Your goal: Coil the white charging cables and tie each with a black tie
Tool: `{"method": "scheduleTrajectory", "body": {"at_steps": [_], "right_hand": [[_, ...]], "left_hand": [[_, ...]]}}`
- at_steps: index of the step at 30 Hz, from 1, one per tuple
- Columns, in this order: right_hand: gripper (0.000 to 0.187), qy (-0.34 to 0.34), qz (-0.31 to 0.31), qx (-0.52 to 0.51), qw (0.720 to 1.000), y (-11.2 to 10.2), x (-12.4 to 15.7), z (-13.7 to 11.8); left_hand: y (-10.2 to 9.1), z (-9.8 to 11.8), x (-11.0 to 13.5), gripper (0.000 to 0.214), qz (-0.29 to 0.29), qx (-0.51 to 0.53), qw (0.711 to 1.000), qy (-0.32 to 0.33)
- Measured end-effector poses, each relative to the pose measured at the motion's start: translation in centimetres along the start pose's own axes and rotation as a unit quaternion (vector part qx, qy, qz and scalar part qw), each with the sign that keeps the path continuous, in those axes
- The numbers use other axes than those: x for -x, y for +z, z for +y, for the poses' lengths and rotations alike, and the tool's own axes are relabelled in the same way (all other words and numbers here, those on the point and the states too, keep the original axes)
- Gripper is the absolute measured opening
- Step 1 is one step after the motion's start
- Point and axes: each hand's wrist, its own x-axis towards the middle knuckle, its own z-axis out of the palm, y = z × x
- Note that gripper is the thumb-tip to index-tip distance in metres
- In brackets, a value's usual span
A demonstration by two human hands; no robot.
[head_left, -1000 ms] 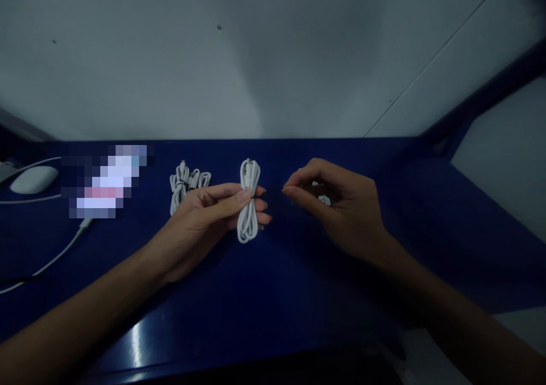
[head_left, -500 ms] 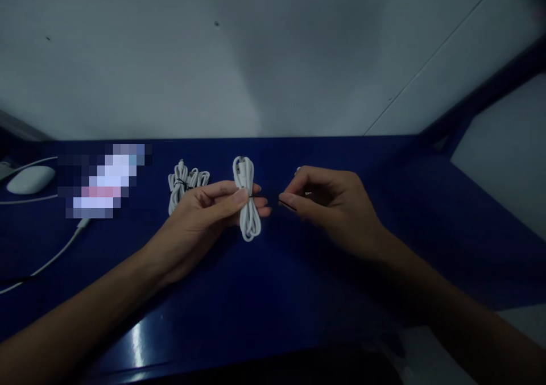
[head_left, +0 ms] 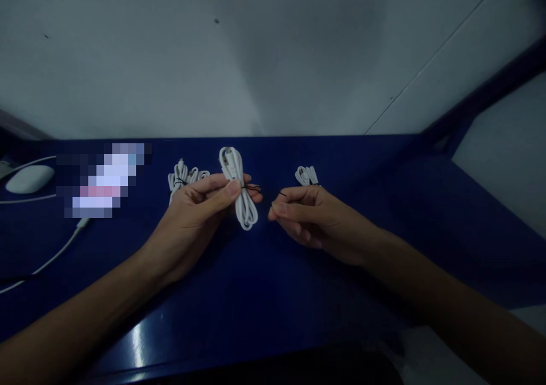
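My left hand (head_left: 209, 206) pinches a coiled white charging cable (head_left: 246, 208) between thumb and fingers, off the table. A thin black tie (head_left: 252, 187) rings the coil at its middle, and its loose ends stick out to the right. To the right of the coil, apart from it, my right hand (head_left: 302, 211) is closed in a pinch on a short black twist tie (head_left: 282, 194), mostly hidden by the fingers. Behind the right hand lies another tied white cable (head_left: 307, 174), partly covered. More bundled white cables (head_left: 180, 172) lie behind my left hand.
On the blue table (head_left: 239, 317), a lit phone (head_left: 104, 174), blurred out, lies at the left with a white cord (head_left: 60, 257) plugged in. A white rounded object (head_left: 29, 179) rests beyond it. A pale wall (head_left: 273, 61) stands along the table's back edge.
My left hand has tilted the coil and raised it slightly; loose tie ends now show at its right. My right hand has turned and lowered a little, uncovering the cable behind it.
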Motion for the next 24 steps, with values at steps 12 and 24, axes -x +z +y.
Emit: {"method": "scheduleTrajectory", "body": {"at_steps": [12,24], "right_hand": [[0.021,-0.027,0.094,0.069,0.993,0.4,0.8,-0.4],[0.011,-0.349,0.269,0.452,0.776,0.6,0.9,-0.4]], "left_hand": [[0.1,-0.2,0.0,0.02,0.076,-0.148,0.984,0.061],[-0.3,-0.3,0.0,0.017,0.002,-0.168,0.985,0.032]]}}
